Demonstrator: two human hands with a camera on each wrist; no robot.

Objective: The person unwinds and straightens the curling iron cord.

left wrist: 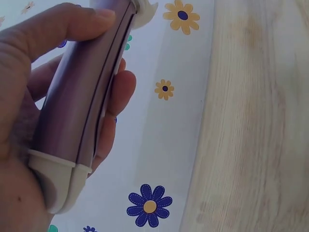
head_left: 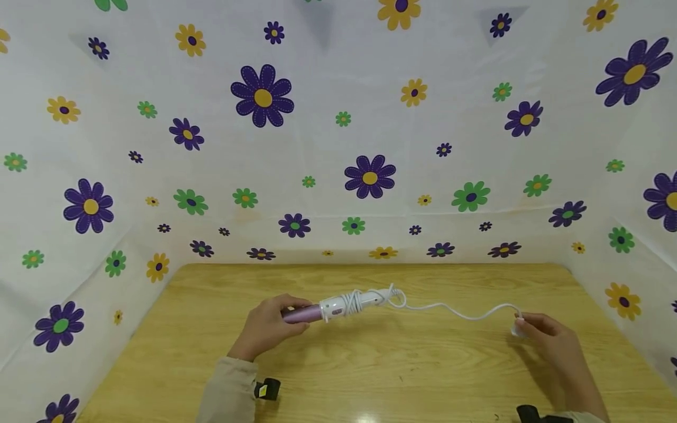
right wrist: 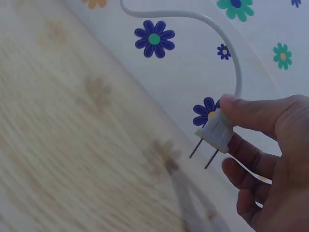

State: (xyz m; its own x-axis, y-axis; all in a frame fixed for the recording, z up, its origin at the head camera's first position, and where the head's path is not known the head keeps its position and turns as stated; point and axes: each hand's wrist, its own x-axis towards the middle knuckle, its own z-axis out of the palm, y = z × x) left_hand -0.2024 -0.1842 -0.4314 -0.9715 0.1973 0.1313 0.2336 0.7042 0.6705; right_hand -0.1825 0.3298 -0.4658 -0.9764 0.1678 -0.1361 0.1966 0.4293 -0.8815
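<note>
My left hand [head_left: 267, 329] grips the purple barrel of a curling iron [head_left: 335, 308] above the table. In the left wrist view the fingers wrap the purple barrel [left wrist: 79, 92], whose pale end cap lies by the palm. The white handle points right, with its cord [head_left: 352, 302] wound several times around it. From there a loose length of cord runs to the right. My right hand [head_left: 555, 343] pinches the white plug [right wrist: 216, 131] at the cord's end between thumb and fingers. Two bare metal prongs stick out of the plug.
A wooden tabletop [head_left: 391, 364] lies under both hands. White cloth [head_left: 328, 147] printed with purple, yellow and green flowers walls in the back and both sides. A black wrist mount [head_left: 268, 389] sits by the left sleeve, and another [head_left: 529, 414] by the right.
</note>
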